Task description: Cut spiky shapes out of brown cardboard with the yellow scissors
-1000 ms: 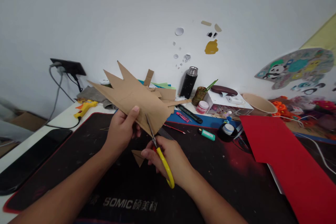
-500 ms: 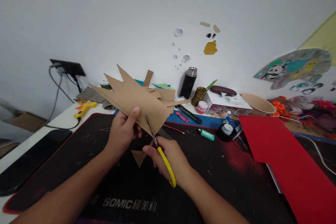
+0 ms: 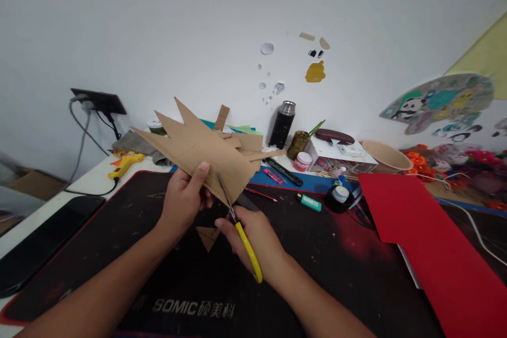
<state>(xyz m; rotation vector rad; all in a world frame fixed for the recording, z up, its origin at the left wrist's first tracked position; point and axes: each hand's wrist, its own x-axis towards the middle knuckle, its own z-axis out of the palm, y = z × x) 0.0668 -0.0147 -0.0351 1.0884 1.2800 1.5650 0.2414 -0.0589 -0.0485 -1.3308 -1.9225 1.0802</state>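
My left hand [image 3: 182,200] is closed on a brown cardboard piece [image 3: 198,150] with several pointed spikes, holding it up above the black desk mat [image 3: 119,232]. My right hand [image 3: 253,235] grips yellow-handled scissors [image 3: 241,235], whose blades are cutting into the cardboard's lower edge. A small triangular cardboard offcut [image 3: 208,236] lies on the mat just under my hands.
A red paper sheet [image 3: 420,237] covers the right of the mat. At the back stand a black flask [image 3: 282,124], a yellow glue gun [image 3: 124,161], a tape roll [image 3: 339,196], a green lighter [image 3: 309,202], pens and cardboard scraps. A dark phone [image 3: 43,237] lies left.
Both hands have kept their grip and barely moved. The view has drifted slightly to the right, so everything sits a little further left in the picture.
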